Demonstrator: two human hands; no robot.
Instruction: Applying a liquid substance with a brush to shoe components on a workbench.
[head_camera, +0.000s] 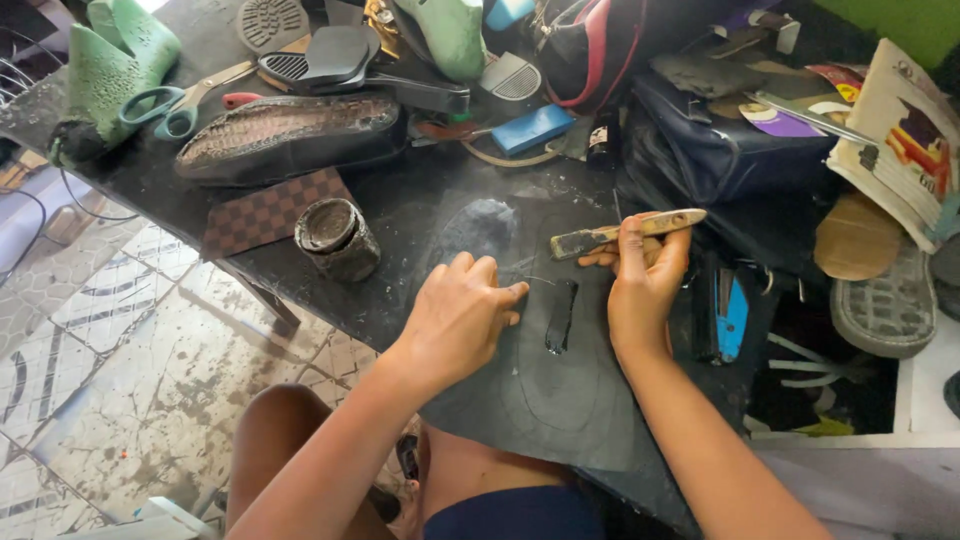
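Note:
My left hand (462, 315) rests on a dark rubber sheet (545, 385) on the black workbench, its fingertips pressing beside a small black strip (561, 314) that lies on the sheet. My right hand (645, 280) is closed around a flat brush (625, 232) with a pale handle, held level just above the sheet, its dark bristle end pointing left. The strip lies between the two hands. Faint oval sole outlines show on the sheet.
A round grimy glue tin (337, 238) stands left of the sheet by a checkered patch (265, 212). A black shoe sole (290, 135), teal-handled scissors (170, 105), green shoe lasts (120, 55) and bags crowd the bench's back. A sandal sole (885, 300) lies right. Tiled floor lies left.

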